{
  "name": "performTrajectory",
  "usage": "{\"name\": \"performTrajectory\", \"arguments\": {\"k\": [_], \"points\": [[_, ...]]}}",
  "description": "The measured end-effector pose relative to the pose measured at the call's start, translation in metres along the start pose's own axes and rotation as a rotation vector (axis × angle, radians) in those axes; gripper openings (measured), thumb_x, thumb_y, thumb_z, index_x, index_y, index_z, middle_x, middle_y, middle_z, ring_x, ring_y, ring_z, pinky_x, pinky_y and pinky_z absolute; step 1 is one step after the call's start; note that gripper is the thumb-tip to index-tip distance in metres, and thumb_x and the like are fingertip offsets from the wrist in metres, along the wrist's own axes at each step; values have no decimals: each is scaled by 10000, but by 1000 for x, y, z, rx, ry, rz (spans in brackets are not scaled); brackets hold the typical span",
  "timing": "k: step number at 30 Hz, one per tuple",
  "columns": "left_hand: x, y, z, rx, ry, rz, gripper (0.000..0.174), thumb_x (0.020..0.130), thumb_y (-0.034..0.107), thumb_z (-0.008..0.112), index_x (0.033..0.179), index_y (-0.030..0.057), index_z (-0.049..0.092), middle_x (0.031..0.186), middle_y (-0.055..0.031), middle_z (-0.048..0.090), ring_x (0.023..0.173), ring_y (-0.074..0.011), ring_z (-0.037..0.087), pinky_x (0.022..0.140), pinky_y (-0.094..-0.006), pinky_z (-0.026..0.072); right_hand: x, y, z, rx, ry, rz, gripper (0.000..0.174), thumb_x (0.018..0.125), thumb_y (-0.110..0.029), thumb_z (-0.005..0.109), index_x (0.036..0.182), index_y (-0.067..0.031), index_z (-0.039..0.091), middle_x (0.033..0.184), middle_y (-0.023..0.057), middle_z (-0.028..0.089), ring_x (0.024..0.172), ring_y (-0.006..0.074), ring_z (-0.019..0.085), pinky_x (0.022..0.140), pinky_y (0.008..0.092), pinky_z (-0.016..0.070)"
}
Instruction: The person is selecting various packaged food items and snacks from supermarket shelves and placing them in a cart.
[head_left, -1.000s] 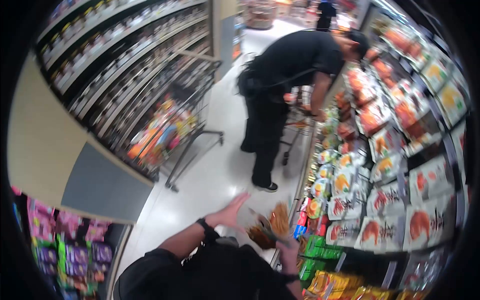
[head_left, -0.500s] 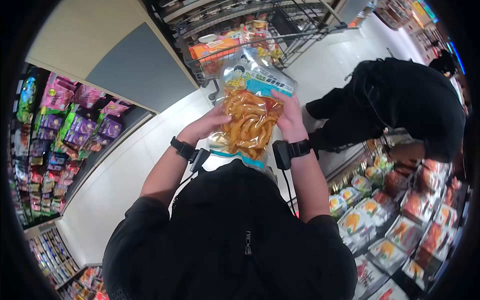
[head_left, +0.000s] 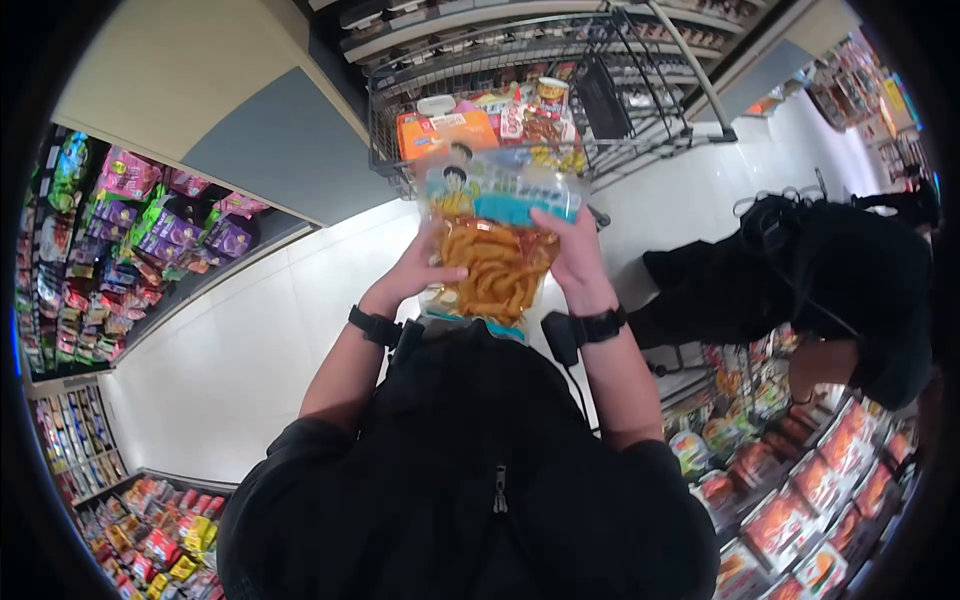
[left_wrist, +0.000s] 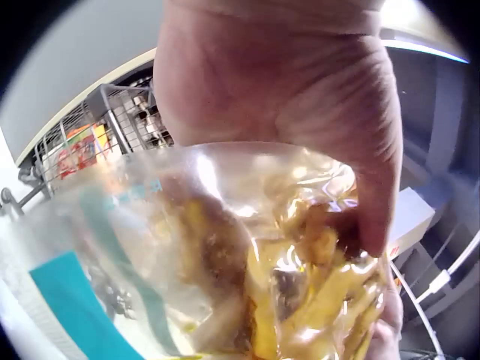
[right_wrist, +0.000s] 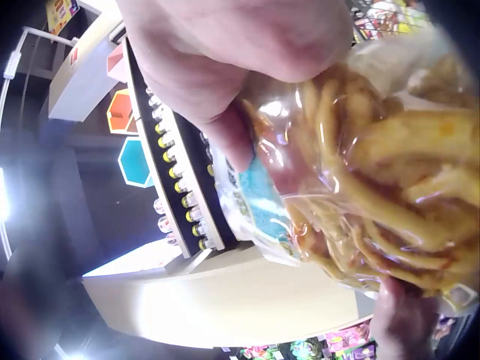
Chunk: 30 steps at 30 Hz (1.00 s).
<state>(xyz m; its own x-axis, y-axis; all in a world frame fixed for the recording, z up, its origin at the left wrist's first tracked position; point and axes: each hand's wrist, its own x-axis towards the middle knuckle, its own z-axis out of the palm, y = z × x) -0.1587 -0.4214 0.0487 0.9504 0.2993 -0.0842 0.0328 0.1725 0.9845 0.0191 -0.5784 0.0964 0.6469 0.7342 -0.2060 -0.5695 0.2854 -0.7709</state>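
Observation:
A clear plastic food pouch (head_left: 495, 265) full of curved, orange-brown pieces is held up in front of my chest. Its printed top has a cartoon figure and a blue band. My left hand (head_left: 410, 270) grips the pouch's left edge, thumb across the front. On the other side my right hand (head_left: 580, 258) holds the right edge, its thumb over the blue band. Up close in the left wrist view, the left hand (left_wrist: 277, 82) pinches the glossy plastic. In the right wrist view the right hand (right_wrist: 240, 52) presses its thumb on the pouch (right_wrist: 352, 180).
Beyond the pouch stands a wire shopping cart (head_left: 690, 60) with an orange pack (head_left: 450, 135) and other groceries. A person in black (head_left: 800, 280) bends over the chilled packs (head_left: 780, 520) at right. Snack bags (head_left: 165, 230) hang at left. White floor (head_left: 240, 350) lies between.
A second ago the right hand held the pouch low, with the left hand apart and spread. Both hands now hold it up face-on. The view has turned toward the cart since half a second ago.

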Motion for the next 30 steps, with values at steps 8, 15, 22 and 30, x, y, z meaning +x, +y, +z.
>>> {"name": "performTrajectory", "arguments": {"k": [8,15,22,30], "points": [[63,57,-38,321,-78,275,1512,414,431,902,1422,75,-167,1496,-163,5,1385,-270,76,1114,-398,134,8,-56,23,-139,-372,61,284,687,-35,750,929,-18,603,884,75,659,830,150,634,707,276,518],[143,88,-59,410,-213,620,1482,387,435,910,1436,80,-74,1489,-140,62,1356,-272,189,1107,-416,201,36,-106,49,-496,-230,-64,227,658,-44,780,724,-26,564,741,68,639,678,119,593,601,242,451],[193,105,-55,150,-283,589,1427,391,375,923,1438,115,-11,1483,-114,101,1354,-254,200,1100,-417,234,68,-116,45,-496,-321,-355,173,661,-15,782,695,-11,613,741,65,644,661,117,583,608,236,432],[197,10,-86,-282,-136,59,878,658,253,774,1351,11,292,1268,-130,460,1190,-280,462,1005,-408,391,150,-68,33,-35,162,-210,358,714,39,688,1052,-11,583,950,56,646,855,139,616,806,280,487]]}}
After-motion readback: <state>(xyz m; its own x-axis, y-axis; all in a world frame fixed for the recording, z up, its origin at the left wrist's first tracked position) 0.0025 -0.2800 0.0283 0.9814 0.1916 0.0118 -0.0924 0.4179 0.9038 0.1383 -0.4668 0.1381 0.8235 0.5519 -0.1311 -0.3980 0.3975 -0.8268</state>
